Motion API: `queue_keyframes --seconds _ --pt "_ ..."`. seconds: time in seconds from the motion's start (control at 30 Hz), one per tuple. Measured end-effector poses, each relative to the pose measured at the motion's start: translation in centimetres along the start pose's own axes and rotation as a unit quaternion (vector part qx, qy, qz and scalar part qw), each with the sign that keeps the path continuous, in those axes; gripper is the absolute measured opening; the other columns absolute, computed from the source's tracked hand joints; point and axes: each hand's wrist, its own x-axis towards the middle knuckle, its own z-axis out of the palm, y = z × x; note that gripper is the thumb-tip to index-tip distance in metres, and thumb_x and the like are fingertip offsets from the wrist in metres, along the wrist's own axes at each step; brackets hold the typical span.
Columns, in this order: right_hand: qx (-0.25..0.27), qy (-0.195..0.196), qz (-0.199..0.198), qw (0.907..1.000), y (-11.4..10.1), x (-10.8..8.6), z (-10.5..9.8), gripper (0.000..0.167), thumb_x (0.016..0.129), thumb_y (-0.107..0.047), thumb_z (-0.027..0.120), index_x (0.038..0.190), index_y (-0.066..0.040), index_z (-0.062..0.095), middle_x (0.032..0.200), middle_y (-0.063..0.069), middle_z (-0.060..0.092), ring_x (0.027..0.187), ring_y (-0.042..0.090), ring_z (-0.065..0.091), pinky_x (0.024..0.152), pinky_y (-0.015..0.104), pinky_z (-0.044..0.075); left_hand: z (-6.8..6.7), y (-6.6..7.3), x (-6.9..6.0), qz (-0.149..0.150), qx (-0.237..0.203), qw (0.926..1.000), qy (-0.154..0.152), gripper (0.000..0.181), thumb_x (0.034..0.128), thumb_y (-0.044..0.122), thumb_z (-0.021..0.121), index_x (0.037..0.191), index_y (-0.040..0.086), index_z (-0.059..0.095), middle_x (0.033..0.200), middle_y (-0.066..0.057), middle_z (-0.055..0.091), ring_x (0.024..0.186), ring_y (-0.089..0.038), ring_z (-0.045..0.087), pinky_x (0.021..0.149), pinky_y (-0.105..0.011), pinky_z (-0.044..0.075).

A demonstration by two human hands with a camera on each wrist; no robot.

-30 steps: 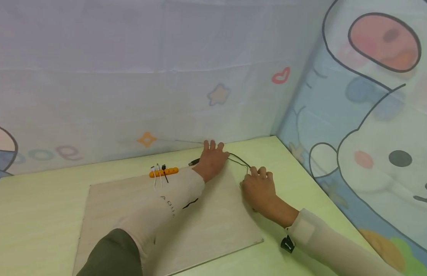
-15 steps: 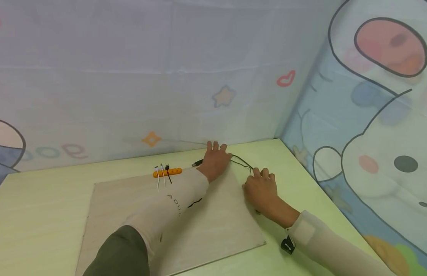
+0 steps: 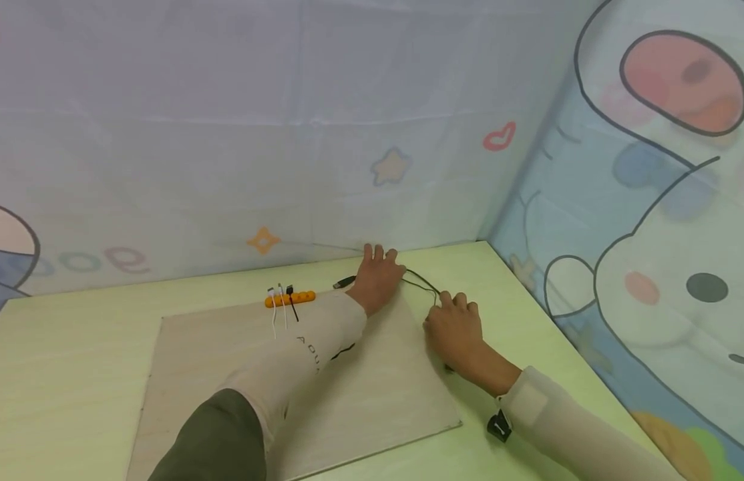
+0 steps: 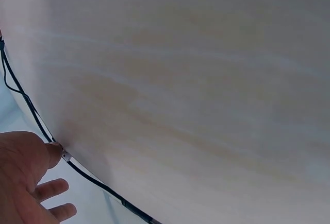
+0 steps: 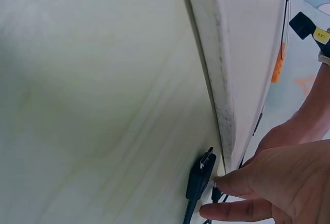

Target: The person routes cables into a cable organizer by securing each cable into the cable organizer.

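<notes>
In the head view my left hand (image 3: 379,279) is at the board's far right corner, on the black cable (image 3: 417,273). The left wrist view has its thumb bent onto the cable (image 4: 93,179) beside a small silver piece (image 4: 65,155); two other fingers stay apart from it. A black USB plug (image 3: 344,282) pokes out left of that hand. Along the board's right edge, my right hand (image 3: 455,331) pinches a thin black cable; its small black connector (image 5: 216,193) shows at the fingertips in the right wrist view. A larger black plug (image 5: 200,180) lies close by.
An orange cable holder (image 3: 290,299) with white and black cable ends sits at the far edge of the pale wooden board (image 3: 372,401). The board lies on a yellowish table (image 3: 65,374). Patterned cloth (image 3: 228,133) hangs behind and on the right.
The head view has shifted slightly. Both hands keep nearly the same places on the cables, and the holder has not moved on the board.
</notes>
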Motion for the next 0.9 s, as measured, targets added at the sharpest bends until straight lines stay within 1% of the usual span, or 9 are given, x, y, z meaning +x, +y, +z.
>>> queue_keyframes --seconds 0.13,0.2,0.3,0.33,0.47,0.57,0.63,0.8,0.9 --pt "0.0 0.004 0.001 1.0 -0.1 0.3 -0.1 0.041 0.106 -0.024 0.076 0.07 -0.007 0.066 0.098 0.018 0.064 0.09 0.037 0.056 0.073 0.047 0.046 0.3 0.0 0.3 -0.002 -0.007 0.9999 0.008 0.028 0.1169 0.016 0.059 0.133 0.024 0.08 0.138 -0.009 0.069 0.141 -0.04 0.06 0.127 -0.06 0.037" --pt "0.003 0.0 0.004 1.0 -0.1 0.4 -0.1 0.042 0.106 -0.025 0.076 0.069 -0.007 0.066 0.101 0.019 0.066 0.092 0.039 0.058 0.075 0.048 0.047 0.4 0.1 0.5 -0.002 -0.009 0.9999 0.005 0.028 0.1169 0.015 0.059 0.133 0.024 0.08 0.137 -0.008 0.069 0.139 -0.038 0.06 0.127 -0.06 0.037" --pt "0.007 -0.011 0.006 0.9999 -0.1 0.6 -0.1 0.04 0.106 -0.025 0.076 0.071 -0.007 0.068 0.104 0.019 0.066 0.092 0.038 0.056 0.076 0.049 0.047 0.3 0.2 0.5 -0.004 -0.017 0.9998 -0.001 0.027 0.117 0.014 0.059 0.132 0.022 0.079 0.137 -0.008 0.069 0.137 -0.037 0.061 0.127 -0.059 0.037" --pt "0.008 -0.011 0.006 0.9999 -0.1 0.6 0.0 0.039 0.106 -0.023 0.076 0.072 -0.006 0.068 0.104 0.019 0.065 0.092 0.038 0.056 0.076 0.049 0.047 0.3 0.2 0.4 -0.003 -0.02 0.9998 -0.004 0.026 0.1171 0.014 0.059 0.132 0.022 0.079 0.138 -0.009 0.068 0.137 -0.038 0.06 0.127 -0.059 0.036" --pt "0.004 -0.011 0.001 0.9999 -0.1 0.8 0.3 0.035 0.105 -0.021 0.077 0.075 -0.005 0.071 0.106 0.019 0.065 0.09 0.037 0.054 0.076 0.05 0.049 -0.3 0.3 -0.1 -0.007 -0.026 0.9996 0.002 0.024 0.1164 0.013 0.06 0.13 0.02 0.078 0.135 -0.008 0.068 0.133 -0.036 0.061 0.124 -0.057 0.038" --pt "0.002 -0.016 0.002 0.9999 -0.2 0.9 0.4 0.033 0.106 -0.022 0.077 0.079 -0.004 0.073 0.108 0.02 0.066 0.093 0.038 0.055 0.08 0.052 0.051 -0.8 0.3 -0.4 -0.009 -0.017 0.9997 0.014 0.022 0.115 0.015 0.063 0.13 0.022 0.077 0.132 -0.006 0.069 0.129 -0.033 0.062 0.121 -0.055 0.041" --pt "0.001 -0.017 0.003 0.9998 -0.2 1.0 0.4 0.032 0.106 -0.021 0.076 0.08 -0.004 0.073 0.109 0.02 0.067 0.092 0.037 0.055 0.081 0.052 0.051 -0.9 0.3 -0.5 -0.01 -0.015 0.9997 0.019 0.022 0.1144 0.015 0.064 0.13 0.022 0.077 0.132 -0.006 0.069 0.128 -0.033 0.063 0.12 -0.055 0.041" --pt "-0.004 -0.026 0.004 0.9996 -0.3 1.2 0.2 0.03 0.108 -0.008 0.065 0.079 -0.004 0.071 0.106 0.018 0.065 0.089 0.034 0.051 0.078 0.049 0.048 -0.8 0.3 -0.5 -0.009 -0.022 0.9995 0.021 0.021 0.1157 0.014 0.061 0.13 0.018 0.076 0.132 -0.007 0.069 0.13 -0.035 0.063 0.121 -0.056 0.04" --pt "-0.001 -0.032 0.007 0.9995 -0.2 1.3 0.1 0.03 0.108 -0.009 0.065 0.08 -0.004 0.072 0.106 0.017 0.064 0.088 0.032 0.051 0.077 0.048 0.048 -0.8 0.3 -0.5 -0.009 -0.017 0.9997 0.015 0.021 0.1173 0.015 0.058 0.129 0.018 0.075 0.132 -0.007 0.068 0.13 -0.035 0.063 0.121 -0.056 0.041"
